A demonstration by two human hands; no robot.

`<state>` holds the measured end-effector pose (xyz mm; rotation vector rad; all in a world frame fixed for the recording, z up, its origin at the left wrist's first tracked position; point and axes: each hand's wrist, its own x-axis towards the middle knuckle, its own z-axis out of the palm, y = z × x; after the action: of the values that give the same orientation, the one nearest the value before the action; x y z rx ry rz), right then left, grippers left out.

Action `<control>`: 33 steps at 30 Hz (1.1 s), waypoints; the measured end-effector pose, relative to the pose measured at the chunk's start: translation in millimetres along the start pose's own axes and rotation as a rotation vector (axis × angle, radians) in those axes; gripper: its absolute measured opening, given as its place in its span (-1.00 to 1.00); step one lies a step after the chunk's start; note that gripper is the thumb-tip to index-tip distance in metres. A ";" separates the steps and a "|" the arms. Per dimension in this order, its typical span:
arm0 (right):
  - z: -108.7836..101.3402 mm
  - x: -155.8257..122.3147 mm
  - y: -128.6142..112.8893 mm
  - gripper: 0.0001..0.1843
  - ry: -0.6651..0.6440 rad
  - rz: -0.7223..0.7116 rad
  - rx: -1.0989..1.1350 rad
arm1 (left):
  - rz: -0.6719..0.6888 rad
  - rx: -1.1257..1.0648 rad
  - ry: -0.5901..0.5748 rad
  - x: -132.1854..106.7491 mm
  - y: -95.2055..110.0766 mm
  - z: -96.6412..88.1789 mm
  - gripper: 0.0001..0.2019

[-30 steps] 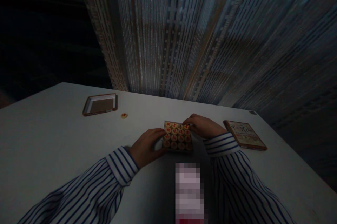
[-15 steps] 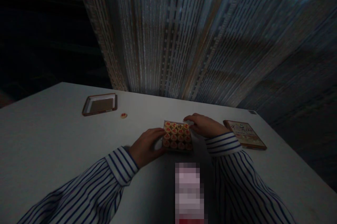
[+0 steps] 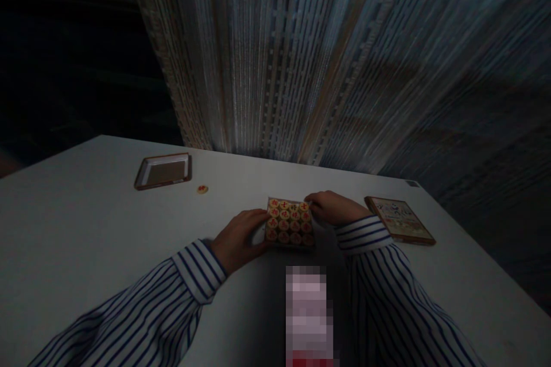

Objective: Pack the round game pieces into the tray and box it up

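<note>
Prob. a home room, dim: pale table [image 3: 86,229] w/ boxed chess discs [image 3: 289,222], spare tray [image 3: 163,170], lid [image 3: 400,219], long patterned curtain [image 3: 301,57] behind; no work gear.

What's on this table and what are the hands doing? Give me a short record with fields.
Left hand: touches the left edge of the tray of round game pieces
Right hand: at the tray's far right corner
Loose piece: alone on the white table
Empty box half: far left
Printed lid: right of the hands
</note>
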<state>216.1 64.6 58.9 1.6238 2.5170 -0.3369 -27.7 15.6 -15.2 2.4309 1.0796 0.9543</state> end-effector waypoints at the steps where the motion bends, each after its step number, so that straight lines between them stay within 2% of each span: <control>1: -0.3 -0.1 -0.1 -0.64 -0.003 0.000 0.001 | -0.003 0.002 0.000 0.1 -0.1 0.1 -0.50; 21: -1.1 -1.5 -2.7 -0.63 0.013 0.028 -0.016 | -0.031 -0.002 -0.016 -0.2 1.0 -0.6 -0.49; 25: -4.9 -2.7 -3.7 -0.62 0.086 0.061 -0.060 | -0.045 0.010 0.059 1.8 2.8 -3.2 -0.60; 29: -12.3 -5.1 -8.2 -0.68 0.182 0.064 -0.060 | -0.121 0.034 0.168 5.2 4.0 -10.3 -0.84; 33: -18.1 -8.0 -14.8 -0.72 0.276 0.022 -0.031 | -0.218 0.025 0.225 7.4 2.3 -15.6 -0.86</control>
<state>206.2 56.2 79.9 1.7948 2.6791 -0.0742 -33.5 19.8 0.6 2.2052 1.4065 1.1648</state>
